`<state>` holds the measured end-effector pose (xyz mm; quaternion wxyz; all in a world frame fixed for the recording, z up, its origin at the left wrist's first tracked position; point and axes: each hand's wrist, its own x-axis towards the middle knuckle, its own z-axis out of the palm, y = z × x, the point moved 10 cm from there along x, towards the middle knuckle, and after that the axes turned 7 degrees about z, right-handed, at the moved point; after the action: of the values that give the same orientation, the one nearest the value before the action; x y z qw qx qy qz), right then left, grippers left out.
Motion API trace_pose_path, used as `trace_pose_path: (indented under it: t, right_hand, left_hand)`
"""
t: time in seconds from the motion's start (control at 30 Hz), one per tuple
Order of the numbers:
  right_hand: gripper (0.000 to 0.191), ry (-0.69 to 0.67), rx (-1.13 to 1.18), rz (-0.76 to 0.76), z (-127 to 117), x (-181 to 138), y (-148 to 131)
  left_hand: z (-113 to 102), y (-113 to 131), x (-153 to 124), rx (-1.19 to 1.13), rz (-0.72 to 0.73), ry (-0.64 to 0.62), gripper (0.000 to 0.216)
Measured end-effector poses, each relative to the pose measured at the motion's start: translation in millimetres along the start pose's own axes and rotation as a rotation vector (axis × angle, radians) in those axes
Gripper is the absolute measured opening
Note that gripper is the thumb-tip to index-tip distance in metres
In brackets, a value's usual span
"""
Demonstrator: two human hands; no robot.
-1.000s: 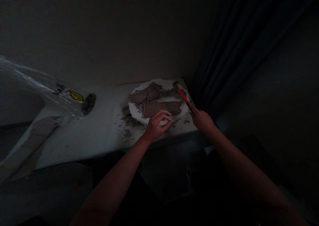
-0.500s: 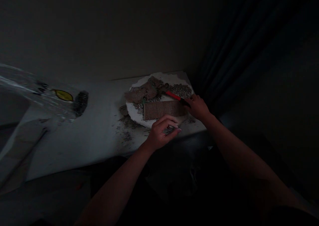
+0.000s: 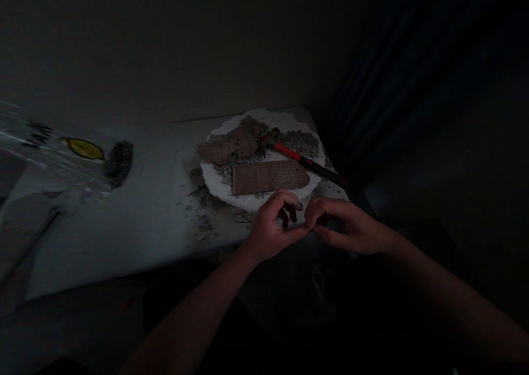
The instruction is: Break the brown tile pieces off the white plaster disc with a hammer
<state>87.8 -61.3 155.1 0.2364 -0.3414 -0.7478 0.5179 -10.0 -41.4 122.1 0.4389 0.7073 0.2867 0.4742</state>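
Observation:
My left hand (image 3: 275, 226) is raised in front of the table's near edge, its fingers loosely curled and apart, with nothing seen in it. My right hand (image 3: 347, 226) meets it, fingertips and thumb closed at the tip of my left thumb; whether a small thing is between them is too dark to tell. Just beyond lies a brown perforated board (image 3: 268, 176) on a round, rough-edged white slab (image 3: 215, 185). A hammer (image 3: 293, 153) with a red and black handle rests across the slab, its head among rubble, its handle end pointing right.
Grey gravel (image 3: 303, 142) and a broken brown perforated piece (image 3: 227, 148) lie on the slab. Crumbs are scattered on the white table (image 3: 152, 220). At left is a clear plastic bag (image 3: 61, 154) with a yellow label and dark contents. A dark curtain (image 3: 397, 88) hangs at right.
My right hand has let go of the hammer's handle and come down to my left thumb. The hammer now lies on the slab. The view has shifted slightly.

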Motion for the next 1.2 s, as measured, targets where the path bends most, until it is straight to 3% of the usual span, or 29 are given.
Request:
trace_pose_path:
  t: [0.27,0.73,1.07,1.13,1.2]
  right_hand:
    - [0.005,-0.008,0.03,0.148,-12,-8,42]
    - [0.01,-0.071,0.087,0.355,-27,2,84]
    - [0.012,-0.138,0.105,0.411,-33,1,94]
    - [0.014,-0.141,0.056,0.403,-38,3,98]
    - [0.017,-0.044,-0.018,0.395,-51,8,107]
  left_hand:
    - [33,-32,2,-0.107,-0.168,-0.085,0.024]
    - [54,-74,6,-0.094,-0.325,-0.125,0.025]
    - [67,-84,6,-0.067,-0.356,-0.158,0.024]
    - [71,-87,6,-0.024,-0.352,-0.191,0.026]
    - [80,-90,0,0.096,-0.337,-0.301,0.031]
